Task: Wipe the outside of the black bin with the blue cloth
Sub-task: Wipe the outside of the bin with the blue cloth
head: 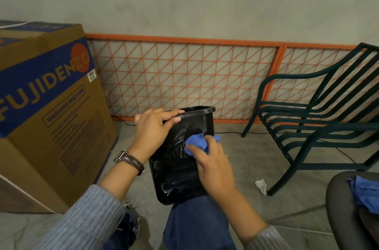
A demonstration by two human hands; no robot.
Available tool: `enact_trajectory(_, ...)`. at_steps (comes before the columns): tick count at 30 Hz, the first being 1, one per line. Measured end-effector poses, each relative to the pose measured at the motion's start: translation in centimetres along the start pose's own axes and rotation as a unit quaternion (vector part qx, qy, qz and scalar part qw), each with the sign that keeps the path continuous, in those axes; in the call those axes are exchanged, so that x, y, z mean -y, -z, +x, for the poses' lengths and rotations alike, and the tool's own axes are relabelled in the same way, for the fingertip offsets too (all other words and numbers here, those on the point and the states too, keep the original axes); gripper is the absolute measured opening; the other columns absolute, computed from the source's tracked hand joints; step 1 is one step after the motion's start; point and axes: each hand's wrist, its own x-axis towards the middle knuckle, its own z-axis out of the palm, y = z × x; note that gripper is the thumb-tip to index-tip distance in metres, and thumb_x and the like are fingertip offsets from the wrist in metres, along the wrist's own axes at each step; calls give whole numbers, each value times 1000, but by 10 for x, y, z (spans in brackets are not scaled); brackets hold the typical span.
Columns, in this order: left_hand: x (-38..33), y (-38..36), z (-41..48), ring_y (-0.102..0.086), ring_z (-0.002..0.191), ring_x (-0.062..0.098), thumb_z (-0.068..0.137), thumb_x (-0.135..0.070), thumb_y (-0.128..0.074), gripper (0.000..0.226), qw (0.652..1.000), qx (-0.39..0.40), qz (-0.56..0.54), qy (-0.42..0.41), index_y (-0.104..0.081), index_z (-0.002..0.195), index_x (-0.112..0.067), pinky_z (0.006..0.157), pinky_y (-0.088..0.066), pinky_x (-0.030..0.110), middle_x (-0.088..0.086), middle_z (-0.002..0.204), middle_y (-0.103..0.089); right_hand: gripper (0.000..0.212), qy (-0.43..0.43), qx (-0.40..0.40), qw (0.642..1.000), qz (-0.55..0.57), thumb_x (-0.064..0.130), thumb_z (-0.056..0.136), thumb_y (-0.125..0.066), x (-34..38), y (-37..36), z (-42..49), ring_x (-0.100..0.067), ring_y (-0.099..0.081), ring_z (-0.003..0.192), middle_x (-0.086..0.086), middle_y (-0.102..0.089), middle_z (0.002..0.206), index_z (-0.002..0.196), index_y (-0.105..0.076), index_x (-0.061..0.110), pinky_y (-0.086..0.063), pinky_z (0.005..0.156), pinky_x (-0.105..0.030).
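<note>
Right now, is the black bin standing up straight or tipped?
Tipped. The black bin leans sideways, and the left hand grips its rim.

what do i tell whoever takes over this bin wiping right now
Hands: the left grip holds the rim of the black plastic bin, which is tilted. The right grip presses the crumpled blue cloth against the upper part of the bin's facing side.
Position: the bin's base seems to rest on the knee in blue jeans.
Done: this side is partly wiped, with pale streaks across it.
Left: clear those streaks, then turn the bin for the sides that are out of view.
</note>
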Motion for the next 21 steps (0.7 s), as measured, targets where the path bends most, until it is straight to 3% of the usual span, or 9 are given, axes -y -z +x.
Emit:
enact_trajectory(3, 4, 0, 0, -48, 87, 13, 88, -42, -52, 25, 1000, 1, -4, 7, -59, 112, -47, 78, -22, 32, -9, 76, -56, 38, -9, 2, 1000, 11, 4, 75, -71, -14, 6, -3, -27, -57, 84, -12, -53, 109, 107, -62, 23, -44, 55, -26)
enact_trajectory(7, 3, -2, 2, -49, 98, 15, 89, -42, -52, 25, 1000, 8, -3, 8, -59, 113, -47, 78, -18, 30, -4, 93, -66, 34, -85, -55, 995, 27, 6, 83, -66, -10, -4, 3, -28, -54, 89, -14, -52, 112, 113, -62, 21, -53, 60, -37)
enact_trajectory(12, 9, 2, 2, -48, 104, 14, 90, -39, -52, 25, 1000, 17, -21, 14, -59, 113, -46, 77, -14, 27, -6, 100, -66, 28, 23, 12, 1000, 15, 20, 88, -46, -28, 1, -11, -26, -54, 91, -13, -51, 116, 111, -61, 22, -42, 63, -25)
enact_trajectory(17, 6, -1, 1, -49, 101, 14, 89, -40, -52, 25, 1000, 11, -21, 8, -60, 112, -47, 79, -16, 28, -7, 95, -66, 28, -93, -64, 990, 82, 15, 92, -54, -26, -5, 5, -27, -48, 109, -13, -44, 126, 118, -59, 23, -46, 85, -33)
enact_trajectory(21, 11, -1, 0, -49, 102, 14, 89, -40, -53, 25, 1000, 6, -24, 12, -59, 111, -48, 81, -17, 29, -9, 96, -66, 30, 21, -1, 999, 47, 24, 90, -44, -30, -12, -18, -26, -40, 107, -10, -36, 135, 117, -53, 35, -41, 85, -36)
